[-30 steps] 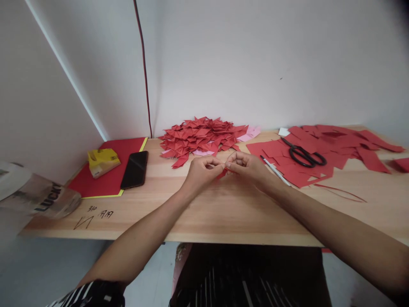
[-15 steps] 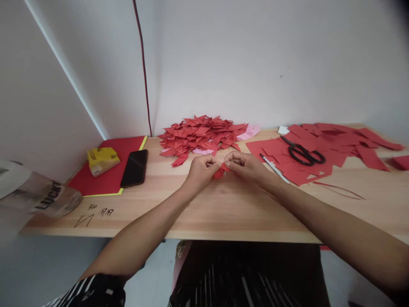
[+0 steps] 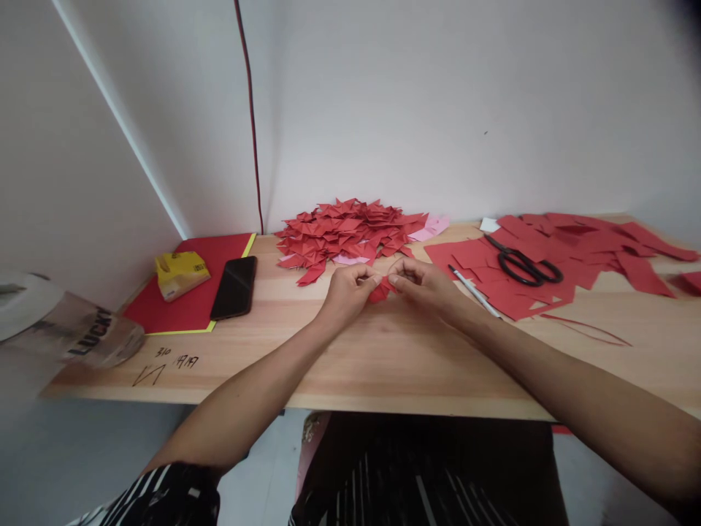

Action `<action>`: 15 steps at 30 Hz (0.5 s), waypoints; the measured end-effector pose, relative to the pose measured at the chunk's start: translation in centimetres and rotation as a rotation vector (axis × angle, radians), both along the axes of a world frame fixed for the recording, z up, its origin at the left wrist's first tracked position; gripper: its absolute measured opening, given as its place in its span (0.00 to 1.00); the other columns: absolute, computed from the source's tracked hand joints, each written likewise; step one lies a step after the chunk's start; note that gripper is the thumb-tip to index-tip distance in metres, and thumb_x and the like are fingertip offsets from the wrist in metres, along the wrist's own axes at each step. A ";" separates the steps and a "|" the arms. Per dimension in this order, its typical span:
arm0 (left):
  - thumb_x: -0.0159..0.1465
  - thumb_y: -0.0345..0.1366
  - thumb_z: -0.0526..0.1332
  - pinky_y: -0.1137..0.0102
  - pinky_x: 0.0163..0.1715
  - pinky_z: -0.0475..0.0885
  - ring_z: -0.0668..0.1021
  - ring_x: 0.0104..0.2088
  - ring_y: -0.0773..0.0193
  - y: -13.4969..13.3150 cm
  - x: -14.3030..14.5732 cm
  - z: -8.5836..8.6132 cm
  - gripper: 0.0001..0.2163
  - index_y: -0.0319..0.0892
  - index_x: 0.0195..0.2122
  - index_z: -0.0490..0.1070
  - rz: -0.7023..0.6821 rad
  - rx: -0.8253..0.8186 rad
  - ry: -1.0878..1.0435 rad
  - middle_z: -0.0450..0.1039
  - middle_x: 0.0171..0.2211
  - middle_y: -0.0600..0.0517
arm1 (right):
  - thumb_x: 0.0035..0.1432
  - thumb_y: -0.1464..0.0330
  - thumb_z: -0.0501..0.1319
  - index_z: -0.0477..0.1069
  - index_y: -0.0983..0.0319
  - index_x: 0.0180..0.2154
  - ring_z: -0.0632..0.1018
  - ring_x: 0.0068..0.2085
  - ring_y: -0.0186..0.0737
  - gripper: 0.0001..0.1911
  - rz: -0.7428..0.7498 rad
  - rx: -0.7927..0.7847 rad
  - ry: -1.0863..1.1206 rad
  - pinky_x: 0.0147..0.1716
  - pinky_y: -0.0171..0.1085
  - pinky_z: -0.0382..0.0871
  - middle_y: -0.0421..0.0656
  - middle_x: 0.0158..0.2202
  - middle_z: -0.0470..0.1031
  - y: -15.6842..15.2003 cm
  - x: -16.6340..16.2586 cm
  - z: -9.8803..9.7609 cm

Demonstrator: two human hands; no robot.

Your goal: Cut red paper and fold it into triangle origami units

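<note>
Red paper piece [image 3: 380, 294], seemingly part-folded, is pinched by the left hand [image 3: 349, 288] and right hand [image 3: 420, 285], with a folded-paper heap [image 3: 345, 232] done and flat red cutouts [image 3: 588, 250] left.

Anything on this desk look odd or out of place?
Dark scribbled numbers and a zigzag line sit directly on the wooden tabletop near the LUCKY container; writing on bare wood looks odd. Nothing appears spilled.
</note>
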State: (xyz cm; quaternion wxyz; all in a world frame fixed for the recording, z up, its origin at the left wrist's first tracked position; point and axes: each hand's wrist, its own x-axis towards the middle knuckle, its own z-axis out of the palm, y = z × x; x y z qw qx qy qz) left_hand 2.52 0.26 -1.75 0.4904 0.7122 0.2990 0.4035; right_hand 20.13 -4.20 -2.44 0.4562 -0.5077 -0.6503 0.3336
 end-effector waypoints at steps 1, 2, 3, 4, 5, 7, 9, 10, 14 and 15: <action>0.59 0.37 0.60 0.72 0.29 0.66 0.71 0.25 0.68 0.1 -0.1 0.0 0.09 0.38 0.25 0.73 0.001 0.017 0.008 0.72 0.23 0.52 | 0.58 0.63 0.59 0.67 0.61 0.31 0.63 0.23 0.31 0.09 -0.015 -0.005 0.009 0.24 0.33 0.56 0.35 0.23 0.64 0.0 0.0 0.0; 0.60 0.37 0.60 0.72 0.30 0.66 0.72 0.26 0.67 0.1 -0.1 0.1 0.09 0.38 0.26 0.73 0.009 0.032 0.012 0.73 0.25 0.51 | 0.59 0.62 0.59 0.67 0.61 0.32 0.64 0.24 0.31 0.09 -0.035 -0.002 0.017 0.25 0.33 0.57 0.35 0.23 0.65 0.0 0.1 0.0; 0.61 0.37 0.59 0.72 0.32 0.67 0.73 0.28 0.67 0.2 -0.2 0.2 0.09 0.38 0.28 0.74 0.020 0.041 0.009 0.74 0.27 0.51 | 0.59 0.62 0.59 0.67 0.61 0.32 0.65 0.24 0.31 0.09 -0.061 0.011 0.019 0.25 0.33 0.58 0.36 0.24 0.66 0.0 0.1 0.1; 0.61 0.37 0.58 0.71 0.34 0.67 0.74 0.31 0.66 0.3 -0.3 0.3 0.08 0.38 0.31 0.74 0.035 0.044 0.000 0.75 0.30 0.50 | 0.59 0.62 0.59 0.67 0.61 0.33 0.67 0.25 0.32 0.08 -0.092 0.035 0.014 0.26 0.33 0.59 0.37 0.25 0.68 -0.1 0.2 0.1; 0.62 0.37 0.58 0.71 0.36 0.68 0.74 0.33 0.65 0.4 -0.4 0.5 0.08 0.39 0.33 0.74 0.056 0.043 -0.016 0.76 0.32 0.49 | 0.59 0.62 0.59 0.67 0.61 0.34 0.68 0.26 0.33 0.08 -0.126 0.066 -0.001 0.28 0.34 0.60 0.38 0.26 0.69 -0.1 0.3 0.2; 0.62 0.37 0.58 0.71 0.39 0.68 0.75 0.36 0.65 0.5 -0.6 0.8 0.07 0.39 0.35 0.73 0.114 0.044 -0.051 0.75 0.35 0.49 | 0.60 0.63 0.59 0.68 0.60 0.35 0.71 0.29 0.35 0.07 -0.189 0.134 -0.049 0.31 0.35 0.62 0.39 0.27 0.72 -0.2 0.5 0.3; 0.61 0.36 0.59 0.72 0.37 0.67 0.74 0.34 0.66 0.5 -0.7 1.1 0.05 0.40 0.33 0.71 0.181 0.060 -0.069 0.74 0.33 0.51 | 0.60 0.65 0.59 0.68 0.60 0.36 0.73 0.30 0.36 0.05 -0.229 0.181 -0.107 0.32 0.36 0.63 0.39 0.27 0.73 -0.4 0.5 0.5; 0.60 0.35 0.59 0.72 0.36 0.66 0.73 0.33 0.67 0.4 -0.8 1.2 0.04 0.40 0.32 0.69 0.210 0.069 -0.073 0.72 0.32 0.52 | 0.60 0.65 0.59 0.69 0.60 0.36 0.74 0.29 0.36 0.05 -0.242 0.201 -0.134 0.32 0.36 0.64 0.39 0.27 0.74 -0.5 0.5 0.6; 0.58 0.34 0.61 0.73 0.35 0.66 0.72 0.32 0.67 0.3 -0.6 1.1 0.03 0.40 0.31 0.68 0.229 0.056 -0.091 0.71 0.31 0.53 | 0.62 0.65 0.59 0.71 0.59 0.38 0.75 0.29 0.37 0.05 -0.279 0.296 -0.197 0.32 0.36 0.64 0.40 0.27 0.75 -0.8 0.5 0.8; 0.58 0.33 0.61 0.73 0.35 0.66 0.73 0.33 0.67 0.3 -0.5 0.9 0.03 0.40 0.32 0.68 0.222 0.042 -0.102 0.71 0.31 0.52 | 0.62 0.65 0.58 0.71 0.59 0.38 0.75 0.30 0.37 0.05 -0.289 0.319 -0.200 0.32 0.36 0.64 0.40 0.27 0.75 -0.8 0.5 0.8</action>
